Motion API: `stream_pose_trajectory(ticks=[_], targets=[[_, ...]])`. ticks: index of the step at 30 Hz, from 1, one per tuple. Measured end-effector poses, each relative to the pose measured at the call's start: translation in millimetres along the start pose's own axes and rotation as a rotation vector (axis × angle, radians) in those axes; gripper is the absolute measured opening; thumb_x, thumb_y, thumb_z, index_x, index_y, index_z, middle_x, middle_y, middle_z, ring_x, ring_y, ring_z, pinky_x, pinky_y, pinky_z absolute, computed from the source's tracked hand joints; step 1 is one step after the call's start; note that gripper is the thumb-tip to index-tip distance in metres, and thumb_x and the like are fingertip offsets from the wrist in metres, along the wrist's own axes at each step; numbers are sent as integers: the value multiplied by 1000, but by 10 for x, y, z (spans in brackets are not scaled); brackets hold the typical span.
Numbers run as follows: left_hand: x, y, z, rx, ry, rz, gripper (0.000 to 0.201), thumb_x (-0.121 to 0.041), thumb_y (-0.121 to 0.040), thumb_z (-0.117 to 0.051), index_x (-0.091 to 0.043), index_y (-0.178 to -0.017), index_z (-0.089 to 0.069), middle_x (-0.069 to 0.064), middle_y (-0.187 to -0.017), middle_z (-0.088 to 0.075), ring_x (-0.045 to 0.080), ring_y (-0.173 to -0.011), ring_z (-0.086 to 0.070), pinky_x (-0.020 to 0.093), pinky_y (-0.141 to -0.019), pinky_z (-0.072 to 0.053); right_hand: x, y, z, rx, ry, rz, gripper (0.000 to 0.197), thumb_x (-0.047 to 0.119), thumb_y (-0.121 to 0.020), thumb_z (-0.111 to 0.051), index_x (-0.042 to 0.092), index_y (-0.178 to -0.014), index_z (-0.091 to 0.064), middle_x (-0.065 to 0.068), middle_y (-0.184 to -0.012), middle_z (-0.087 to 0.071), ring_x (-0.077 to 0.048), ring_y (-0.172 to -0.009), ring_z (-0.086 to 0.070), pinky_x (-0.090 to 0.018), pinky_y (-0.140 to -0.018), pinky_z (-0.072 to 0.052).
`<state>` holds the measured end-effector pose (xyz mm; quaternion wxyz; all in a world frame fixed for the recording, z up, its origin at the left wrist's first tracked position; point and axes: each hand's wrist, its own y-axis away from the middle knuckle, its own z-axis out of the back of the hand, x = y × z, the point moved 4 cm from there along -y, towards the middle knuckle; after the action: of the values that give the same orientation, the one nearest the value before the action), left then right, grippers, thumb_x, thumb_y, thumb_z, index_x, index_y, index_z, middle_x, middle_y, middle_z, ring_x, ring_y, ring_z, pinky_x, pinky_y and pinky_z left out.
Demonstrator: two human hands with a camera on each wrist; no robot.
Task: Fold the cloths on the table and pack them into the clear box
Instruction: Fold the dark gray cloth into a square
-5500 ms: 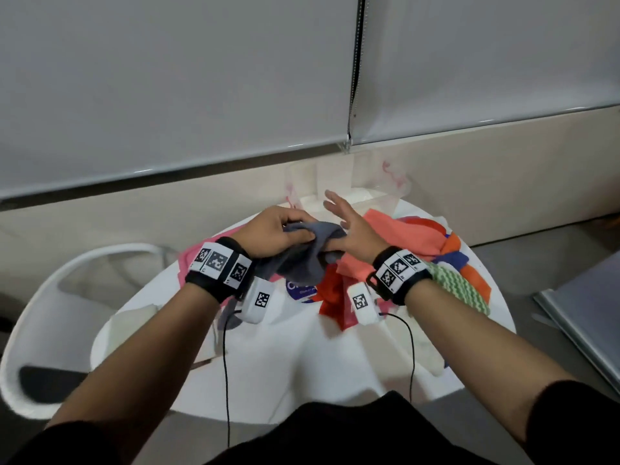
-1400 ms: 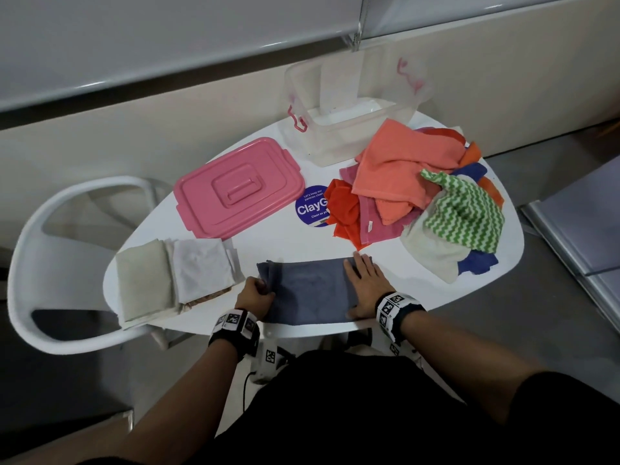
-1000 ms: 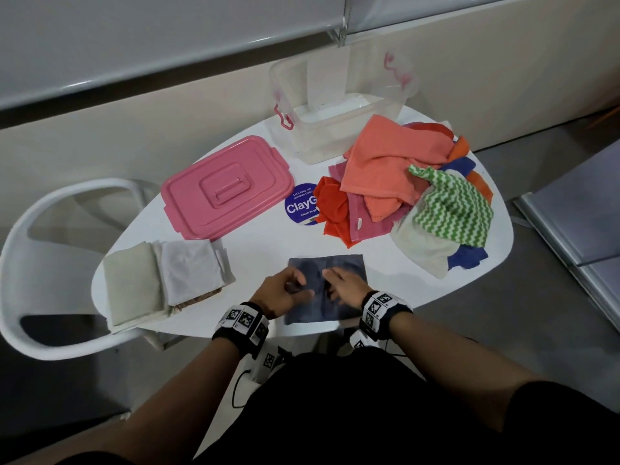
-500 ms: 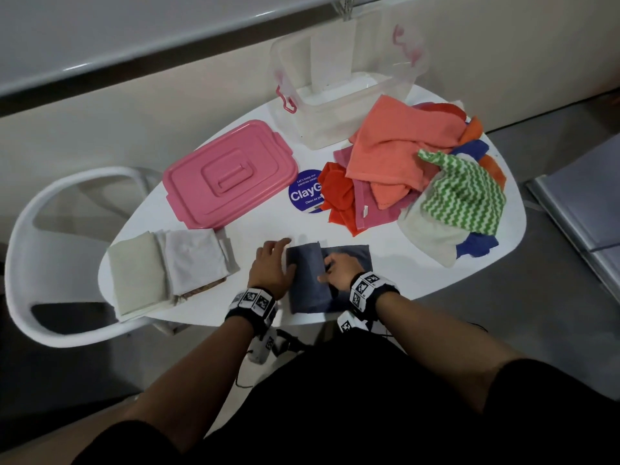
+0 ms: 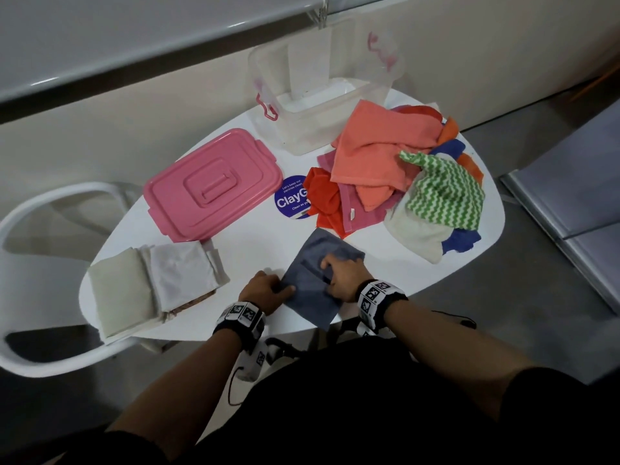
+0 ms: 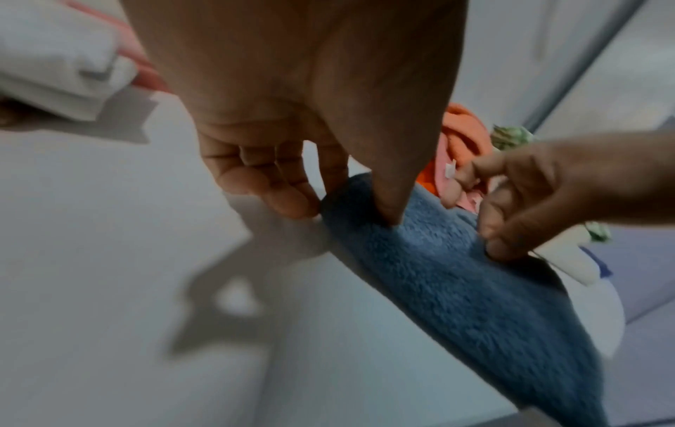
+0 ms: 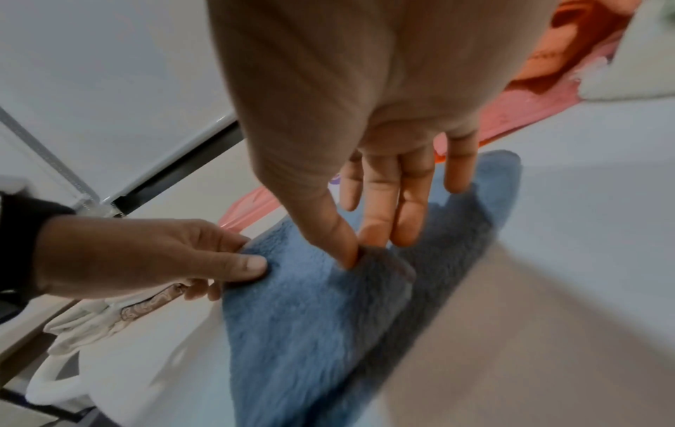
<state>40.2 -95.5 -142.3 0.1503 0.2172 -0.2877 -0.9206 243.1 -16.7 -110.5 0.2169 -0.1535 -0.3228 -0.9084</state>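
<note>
Folding of the grey cloth (image 5: 310, 280) is well on: a second and a half ago it lay spread as a wide strip under both hands, half a second ago it was halved, and now it sits as a smaller, skewed packet at the near edge of the table (image 5: 255, 243), one corner hanging over the rim. The left hand (image 5: 265, 292) pinches the cloth's left edge between thumb and fingers, as the left wrist view shows. The right hand (image 5: 342, 275) has its thumb pressed into a fold and its fingers tucked around a flap, gripping it; the upper layer looks lifted, so another fold seems to be in hand.

The box (image 5: 322, 95) stands open at the far side, and I see no cloths in it. Its pink lid (image 5: 211, 189) lies to the left, and two pale folded cloths (image 5: 151, 280) wait beside it. The unfolded pile (image 5: 402, 182) on the right is large, so most of the task remains.
</note>
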Motion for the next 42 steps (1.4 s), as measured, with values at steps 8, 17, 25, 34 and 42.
stream_pose_trajectory(ticks=[8, 17, 25, 34, 42], targets=[[-22, -2, 42, -18, 1, 4, 36, -57, -94, -45, -25, -84, -60, 4, -103, -57, 23, -93, -56, 32, -78, -46, 72, 106, -6, -279, 225, 98, 10, 18, -80, -64, 20, -85, -57, -7, -90, -64, -31, -89, -59, -43, -84, -36], [-157, 23, 72, -86, 298, 210, 34, -38, -82, -66, -10, -65, -59, 7, -80, -63, 26, -70, -65, 27, -65, -50, 233, 196, -388, 117, 335, 169, 94, 79, -48, -76, 17, -114, -50, -8, -119, -53, -28, -109, -50, -43, -93, -36], [-400, -68, 283, -37, 959, 312, 35, -39, -84, -73, -7, -83, -60, 16, -96, -66, 28, -80, -67, 37, -59, -60, 137, 171, -176, -29, 114, 157, 38, 31, -75, -70, 15, -106, -57, -9, -109, -63, -29, -98, -58, -35, -82, -39], [-674, -247, 334, 136, 479, -174, 60, -45, -51, -64, -37, -110, -58, 0, -109, -67, 23, -103, -61, 41, -92, -51, -515, 0, 379, -50, -501, -110, 10, 14, -83, -58, 15, -90, -66, -4, -93, -68, -23, -90, -61, -27, -78, -45], [-822, -296, 142, -140, 466, 17, 28, -34, -95, -58, -13, -113, -60, 8, -100, -69, 29, -92, -63, 29, -78, -45, -873, -183, 296, 5, -612, -279, 40, 21, -73, -74, 21, -107, -52, -3, -100, -64, -23, -96, -60, -33, -82, -48]])
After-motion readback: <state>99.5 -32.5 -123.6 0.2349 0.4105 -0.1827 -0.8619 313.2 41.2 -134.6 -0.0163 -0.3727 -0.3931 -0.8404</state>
